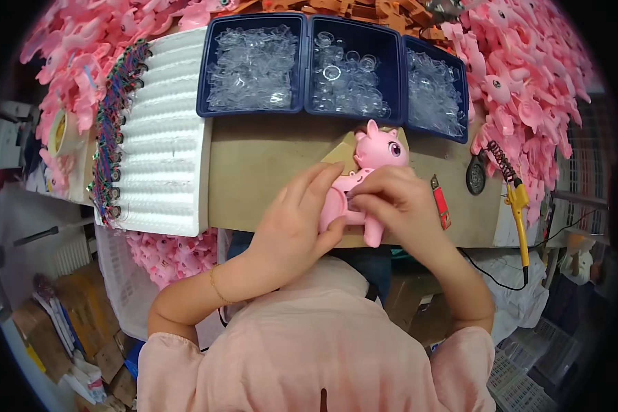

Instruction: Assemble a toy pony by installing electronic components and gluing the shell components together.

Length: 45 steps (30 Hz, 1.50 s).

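Note:
A pink toy pony [378, 150] with a large painted eye lies tilted near the front edge of the table, its head pointing away from me. My left hand [281, 223] is wrapped around its rounded back end, thumb along the lower side. Over the middle of its body, the fingers of my right hand [404, 206] are pinched together at a dark spot in the opening. Whatever they grip is too small and too covered to make out. Under the toy shows a tan flat piece [336, 156].
Three dark blue bins [303, 69] of clear plastic parts line the back. Left is a white foam tray [168, 137] with wired components [110, 147] along its edge. Right are a red utility knife [440, 202] and yellow soldering iron [520, 213]. Pink toy parts [529, 69] pile behind.

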Each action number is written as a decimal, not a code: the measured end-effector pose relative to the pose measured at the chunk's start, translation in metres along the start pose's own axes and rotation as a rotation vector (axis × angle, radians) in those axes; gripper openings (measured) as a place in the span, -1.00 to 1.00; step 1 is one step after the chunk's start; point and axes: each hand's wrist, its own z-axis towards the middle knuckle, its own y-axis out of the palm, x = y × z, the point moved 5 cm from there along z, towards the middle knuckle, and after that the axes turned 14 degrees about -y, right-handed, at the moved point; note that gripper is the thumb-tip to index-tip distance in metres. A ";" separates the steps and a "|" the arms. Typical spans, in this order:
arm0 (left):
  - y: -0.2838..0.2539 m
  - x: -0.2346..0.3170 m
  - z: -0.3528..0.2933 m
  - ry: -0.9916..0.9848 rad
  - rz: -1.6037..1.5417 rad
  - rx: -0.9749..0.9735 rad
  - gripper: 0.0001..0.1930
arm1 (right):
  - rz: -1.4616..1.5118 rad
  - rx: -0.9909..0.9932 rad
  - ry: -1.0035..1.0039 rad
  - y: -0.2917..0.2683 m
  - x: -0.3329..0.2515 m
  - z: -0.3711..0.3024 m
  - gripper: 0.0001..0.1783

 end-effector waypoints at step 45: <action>0.000 -0.035 0.013 -0.673 -1.103 -0.675 -0.54 | -0.581 0.598 0.209 -0.108 0.137 0.018 -0.80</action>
